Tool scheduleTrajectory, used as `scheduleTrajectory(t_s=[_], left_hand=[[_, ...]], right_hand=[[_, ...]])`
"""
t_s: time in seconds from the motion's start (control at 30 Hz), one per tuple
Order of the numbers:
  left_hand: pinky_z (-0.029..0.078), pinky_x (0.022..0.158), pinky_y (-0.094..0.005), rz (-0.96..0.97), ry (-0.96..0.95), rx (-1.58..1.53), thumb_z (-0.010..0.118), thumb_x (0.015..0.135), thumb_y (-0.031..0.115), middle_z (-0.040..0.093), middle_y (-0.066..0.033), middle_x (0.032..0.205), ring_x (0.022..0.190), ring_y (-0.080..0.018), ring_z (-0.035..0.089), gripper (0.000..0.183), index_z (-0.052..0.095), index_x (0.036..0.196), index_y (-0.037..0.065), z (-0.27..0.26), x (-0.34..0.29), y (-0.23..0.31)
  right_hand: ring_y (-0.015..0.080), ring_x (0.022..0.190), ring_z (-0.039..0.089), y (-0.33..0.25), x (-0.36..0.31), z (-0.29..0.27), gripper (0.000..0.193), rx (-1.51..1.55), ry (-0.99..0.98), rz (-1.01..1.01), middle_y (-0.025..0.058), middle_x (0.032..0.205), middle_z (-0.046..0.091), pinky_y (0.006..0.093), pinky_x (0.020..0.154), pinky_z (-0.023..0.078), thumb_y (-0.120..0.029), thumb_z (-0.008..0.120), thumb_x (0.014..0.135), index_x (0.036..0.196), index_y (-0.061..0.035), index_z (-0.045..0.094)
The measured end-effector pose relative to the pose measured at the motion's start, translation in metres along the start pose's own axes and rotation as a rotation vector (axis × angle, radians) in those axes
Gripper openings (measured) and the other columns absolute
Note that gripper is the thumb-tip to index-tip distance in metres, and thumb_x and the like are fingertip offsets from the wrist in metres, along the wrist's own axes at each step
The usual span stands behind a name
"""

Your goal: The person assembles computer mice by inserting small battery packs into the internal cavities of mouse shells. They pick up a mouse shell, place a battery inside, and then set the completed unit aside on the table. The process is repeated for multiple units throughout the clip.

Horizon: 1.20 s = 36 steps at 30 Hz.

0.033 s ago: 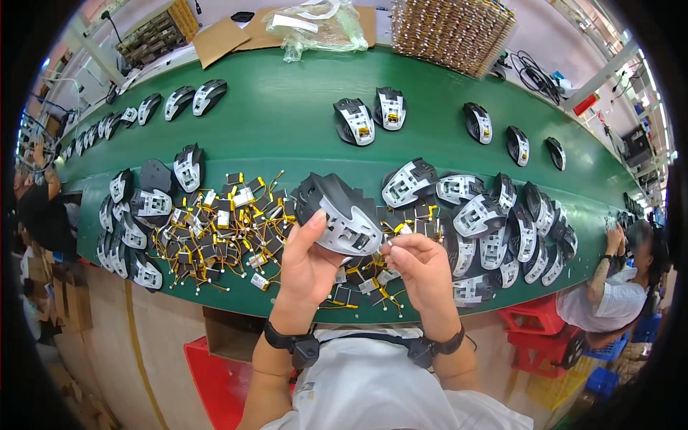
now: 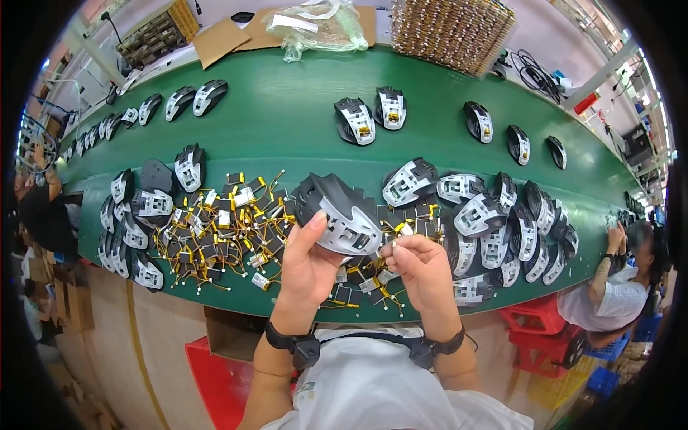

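Observation:
A black-and-white computer mouse shell is tilted up in my left hand, thumb on its near side and fingers underneath. The openings in its white part face toward me. Just right of the shell's lower end, my right hand pinches a small white piece between thumb and fingertips. That piece stays clear of the shell, and its exact kind is too small to make out. Below and around both hands lies a heap of small flat batteries with thin wires, white plugs and yellow tape.
More mouse shells crowd the bench at right, with another cluster at left. Farther back on the green surface several shells stand in a row. Beyond are a plastic bag and a stacked tray block. A co-worker sits at right.
My right fingertips have drawn back slightly to the right from the shell, and the small white piece between them shows more plainly. The left hand and shell hold still.

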<state>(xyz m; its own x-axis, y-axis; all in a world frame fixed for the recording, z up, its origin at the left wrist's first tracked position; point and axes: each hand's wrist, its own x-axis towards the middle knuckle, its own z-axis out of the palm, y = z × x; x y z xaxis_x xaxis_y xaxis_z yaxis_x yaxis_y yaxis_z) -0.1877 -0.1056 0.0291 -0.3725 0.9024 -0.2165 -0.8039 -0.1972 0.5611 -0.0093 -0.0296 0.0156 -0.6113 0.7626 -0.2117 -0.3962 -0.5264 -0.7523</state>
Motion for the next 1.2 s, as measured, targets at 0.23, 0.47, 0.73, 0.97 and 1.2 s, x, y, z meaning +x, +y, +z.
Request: scheduleTrajectory(t_s=[0.23,0.47,0.73,0.97,1.2], left_hand=[[0.054,0.092,-0.0407,0.152,-0.002,0.091,0.065,0.090,0.015,0.064,-0.0150,0.118,0.105,-0.0222,0.065,0.041,0.052,0.125,0.000,0.011,-0.006,-0.005],[0.050,0.099,-0.0454,0.177,-0.109,0.195,0.066,0.082,0.033,0.054,-0.0242,0.134,0.120,-0.0374,0.058,0.064,0.046,0.135,0.002,0.019,-0.003,-0.011],[0.049,0.100,-0.0473,0.029,-0.244,-0.015,0.062,0.084,0.028,0.060,-0.0237,0.123,0.114,-0.0356,0.061,0.054,0.053,0.125,-0.006,0.016,-0.005,-0.004],[0.055,0.089,-0.0464,0.039,-0.207,-0.140,0.045,0.092,0.066,0.060,-0.0207,0.115,0.106,-0.0350,0.062,0.081,0.038,0.142,0.002,0.014,-0.004,0.001],[0.056,0.075,-0.0408,0.053,-0.271,-0.091,0.029,0.097,0.066,0.060,-0.0227,0.108,0.086,-0.0325,0.066,0.080,0.032,0.146,0.004,0.009,-0.004,-0.004]], right_hand=[[0.0142,0.087,0.067,0.003,-0.002,0.006,0.019,-0.078,0.025,-0.098,0.0124,0.098,0.071,0.0264,0.080,0.053,-0.002,0.071,0.087,0.104,0.0043,0.068],[0.0099,0.082,0.062,0.004,0.002,0.020,0.016,-0.126,0.050,-0.049,0.0048,0.093,0.068,0.0243,0.077,0.050,-0.005,0.072,0.088,0.101,0.0026,0.066],[0.0075,0.083,0.059,0.003,0.005,0.016,0.014,-0.113,-0.002,0.046,0.0034,0.091,0.067,0.0223,0.077,0.046,-0.007,0.068,0.092,0.102,0.0023,0.064],[0.0163,0.081,0.059,-0.013,-0.009,0.025,0.009,-0.825,-0.040,-0.497,0.0049,0.089,0.067,0.0297,0.077,0.045,-0.005,0.072,0.084,0.092,-0.0037,0.067],[0.0252,0.079,0.054,-0.043,-0.009,0.047,0.023,-1.382,-0.266,-0.932,0.0035,0.080,0.055,0.0369,0.072,0.046,-0.005,0.081,0.068,0.089,-0.0074,0.071]])
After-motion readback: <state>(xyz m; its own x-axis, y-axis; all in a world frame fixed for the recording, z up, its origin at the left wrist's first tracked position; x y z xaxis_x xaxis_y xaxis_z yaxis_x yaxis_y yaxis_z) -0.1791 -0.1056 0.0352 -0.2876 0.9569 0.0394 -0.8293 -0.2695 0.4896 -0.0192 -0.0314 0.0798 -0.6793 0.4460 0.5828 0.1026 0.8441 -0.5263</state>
